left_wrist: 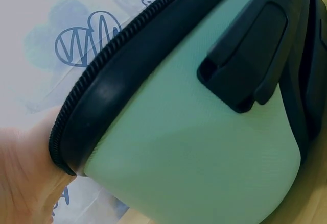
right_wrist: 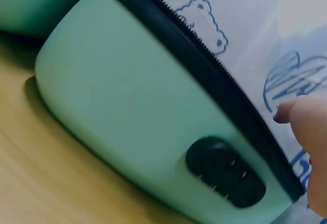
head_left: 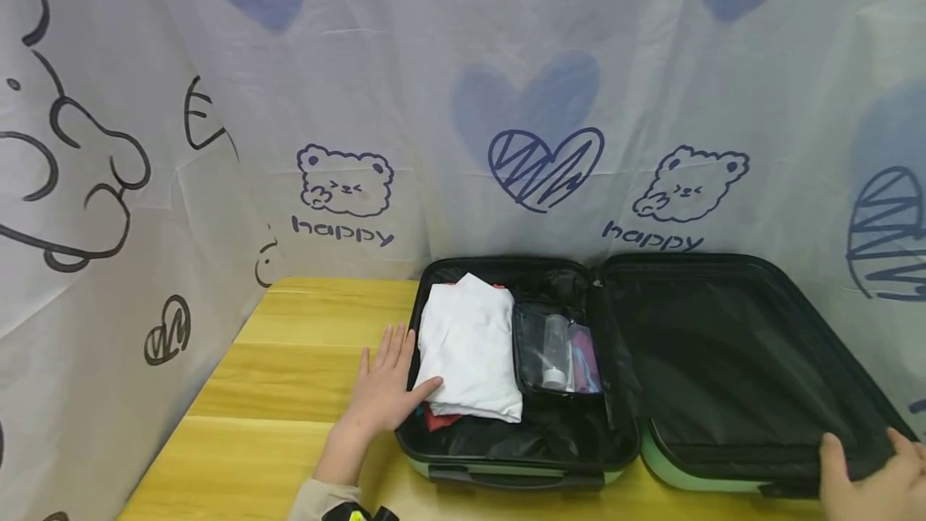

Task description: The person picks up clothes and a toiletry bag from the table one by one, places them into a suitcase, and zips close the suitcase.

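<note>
At lower right, the right hand (head_left: 875, 481), partly cut off, spreads thumb and finger by the near edge of the lid (head_left: 716, 360), gripping nothing visible; a loose hold could let a lifted lid drop. Left of lower centre, the left hand (head_left: 383, 394) fans out straight-fingered over the left rim of the open suitcase (head_left: 521, 465), holding nothing; a closing lid could pinch its thumb. Beyond, at centre, lies a folded white garment (head_left: 470, 348).
</note>
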The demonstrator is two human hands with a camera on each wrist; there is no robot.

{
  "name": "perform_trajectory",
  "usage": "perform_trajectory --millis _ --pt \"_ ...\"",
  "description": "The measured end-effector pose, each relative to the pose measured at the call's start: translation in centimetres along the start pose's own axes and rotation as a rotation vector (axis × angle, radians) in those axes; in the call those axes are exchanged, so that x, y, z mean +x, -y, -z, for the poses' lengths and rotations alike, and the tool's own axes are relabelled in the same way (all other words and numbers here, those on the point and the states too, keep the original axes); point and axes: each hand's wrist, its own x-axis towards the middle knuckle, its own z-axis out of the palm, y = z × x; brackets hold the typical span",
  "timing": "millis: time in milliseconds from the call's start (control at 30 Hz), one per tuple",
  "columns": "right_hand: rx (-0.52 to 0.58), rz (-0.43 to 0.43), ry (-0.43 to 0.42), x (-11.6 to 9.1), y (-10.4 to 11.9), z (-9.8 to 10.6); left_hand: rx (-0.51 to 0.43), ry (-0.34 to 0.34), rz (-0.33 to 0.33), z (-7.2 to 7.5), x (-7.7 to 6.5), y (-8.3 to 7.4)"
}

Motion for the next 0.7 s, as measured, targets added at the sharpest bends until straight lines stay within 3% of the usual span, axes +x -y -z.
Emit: perform_trajectory --millis 300,433,600,700 --pt "0.032 -0.202 0.004 -1.6 -0.8 -0.7 0.008 -0.012 0.008 0.0 0.2 0.1" --pt "0.106 -0.229 -0.030 -1.9 -1.0 -1.1 -0.003 -0.020 0.010 -0.1 0.3 0.2" --pt "0.278 -0.219 -0.075 -2.0 -1.3 -2.0 -0.022 -0.024 0.015 -0.1 0.3 0.4" --pt "0.325 -0.242 -0.057 -2.0 -1.3 -2.3 -0.031 -0.018 0.015 -0.1 0.2 0.4"
